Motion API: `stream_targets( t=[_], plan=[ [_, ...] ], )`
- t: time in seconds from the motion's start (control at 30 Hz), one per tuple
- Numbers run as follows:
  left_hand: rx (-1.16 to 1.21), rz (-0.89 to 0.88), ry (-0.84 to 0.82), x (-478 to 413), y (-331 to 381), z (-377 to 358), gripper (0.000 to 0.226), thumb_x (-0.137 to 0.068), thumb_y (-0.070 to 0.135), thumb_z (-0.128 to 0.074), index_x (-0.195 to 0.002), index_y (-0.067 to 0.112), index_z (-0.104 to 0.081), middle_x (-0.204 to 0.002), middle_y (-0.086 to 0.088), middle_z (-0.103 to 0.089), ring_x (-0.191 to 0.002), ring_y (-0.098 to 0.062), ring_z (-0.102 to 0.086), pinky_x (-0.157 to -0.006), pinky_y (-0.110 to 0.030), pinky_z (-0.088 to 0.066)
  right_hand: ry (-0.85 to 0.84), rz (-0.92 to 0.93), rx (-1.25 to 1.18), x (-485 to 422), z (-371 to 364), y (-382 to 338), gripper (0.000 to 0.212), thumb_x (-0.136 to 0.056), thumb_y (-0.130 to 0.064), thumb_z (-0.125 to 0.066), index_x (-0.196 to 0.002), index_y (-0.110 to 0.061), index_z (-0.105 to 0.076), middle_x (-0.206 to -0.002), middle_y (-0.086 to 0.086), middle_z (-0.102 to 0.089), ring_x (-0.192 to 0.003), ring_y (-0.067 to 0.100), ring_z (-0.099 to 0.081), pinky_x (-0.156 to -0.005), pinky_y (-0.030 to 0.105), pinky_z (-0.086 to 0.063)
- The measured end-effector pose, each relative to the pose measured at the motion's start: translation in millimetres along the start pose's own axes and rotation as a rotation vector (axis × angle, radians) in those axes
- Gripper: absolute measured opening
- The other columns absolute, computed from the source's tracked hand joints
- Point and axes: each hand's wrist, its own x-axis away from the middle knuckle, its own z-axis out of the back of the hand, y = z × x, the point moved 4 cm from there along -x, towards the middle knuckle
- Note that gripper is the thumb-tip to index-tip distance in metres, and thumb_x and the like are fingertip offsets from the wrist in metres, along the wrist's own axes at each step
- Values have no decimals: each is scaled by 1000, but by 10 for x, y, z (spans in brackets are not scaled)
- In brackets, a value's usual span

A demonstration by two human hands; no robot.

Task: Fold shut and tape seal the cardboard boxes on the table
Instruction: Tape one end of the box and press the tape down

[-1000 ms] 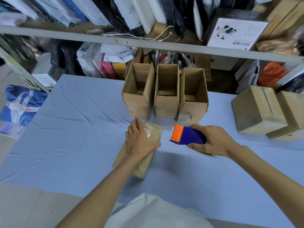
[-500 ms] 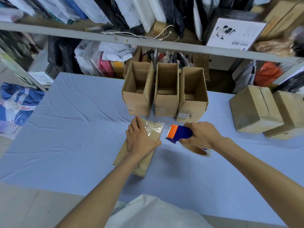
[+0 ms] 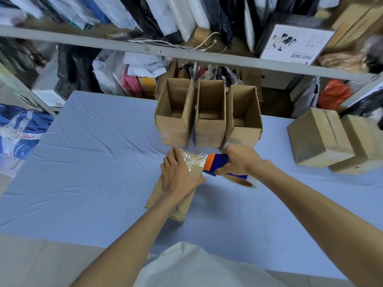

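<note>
Now, taping in progress. Holding down the closed box [image 3: 165, 204] near the middle of the table [image 3: 93, 162] with the left hand [image 3: 180, 175]: palm flat, fingers straight across the top flaps, thumb out toward the right edge. Gripping the tape dispenser [image 3: 215, 164] in the right hand [image 3: 240, 160], fingers curled round the blue body, orange nose up against the box's right edge at the far end. Stretching a crinkled strip of clear tape [image 3: 193, 160] from that nose across the far end of the lid and under the left fingertips. Looks like the seam seal on this one, laid but not yet cut free.

Next, probably: keep pressure on the flaps, pull the dispenser over the edge, twist to tear, then smooth the tail down the side wall. Careful with that wrinkled tape, likely to bunch without tension.

Against half a second back: dispenser nose closer in, now meeting the box rather than just beside it; same flat press from the left hand; box unshifted.

Waiting just beyond the hands: three open boxes [image 3: 209, 121], flaps up. Well off to the right: two closed boxes [image 3: 319, 137], apparently sealed.
</note>
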Motion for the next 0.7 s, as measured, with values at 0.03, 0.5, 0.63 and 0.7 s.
stream_targets(
  t=[0.03,0.5,0.63,0.7],
  plan=[
    [-4,11,11,12,-6,5,129,-59,69,-70,-150,3,-7,-147,-13,-27,-130,-28,-32,-106,-35,-30,3,1,89,-20,-38,-15,55,-75,-52,-72,-114,-17,-55,-110,2,-65,-99,22,-61,-72,29,-49],
    [-6,19,15,23,-37,-15,131,-58,69,-71,-151,2,-7,-145,-13,-29,-128,-28,-34,-105,-35,-29,305,-187,-40,7,-831,150,68,-89,-32,-66,-141,-7,-31,-117,19,-58,-104,32,-56,-81,36,-45],
    [-10,29,44,23,-34,-30,131,-57,69,-70,-151,1,-9,-144,-13,-32,-125,-28,-37,-103,-35,-30,323,-213,-67,34,-1233,96,74,-72,-11,-81,-133,0,-42,-83,23,-59,-73,34,-57,-61,40,-44],
    [-12,37,51,23,-39,-34,131,-56,69,-70,-150,1,-10,-144,-13,-33,-124,-28,-38,-103,-35,-31,315,-236,-100,50,-1409,57,71,-69,-1,-77,-127,-3,-37,-73,20,-54,-64,33,-53,-53,39,-41]
  ],
)
